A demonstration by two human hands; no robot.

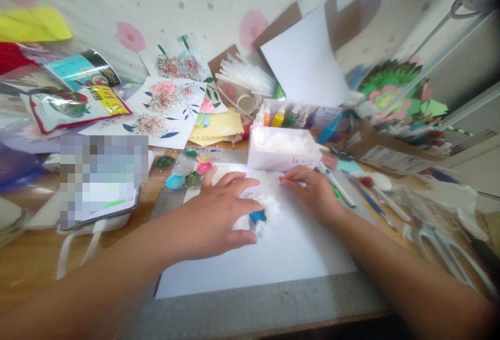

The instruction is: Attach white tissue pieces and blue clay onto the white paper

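White cotton-like fluff, blue patch in it: likely featherlight, soft, easily pulled apart; best taken gently by its outer edge. Lies on white paper between left hand and right hand, nearer the left. Left: fingers spread, thumb apart, beside the fluff. Right: fingertips pinched together; can't tell from here on what, if anything.

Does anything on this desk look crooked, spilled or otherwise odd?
The white sheet at the back stands askew, tilted to one side. A blue patch shows amid white fluff beside the left hand, odd against so much white; whether it is paint, I can't tell. I see no clear spill or damage.
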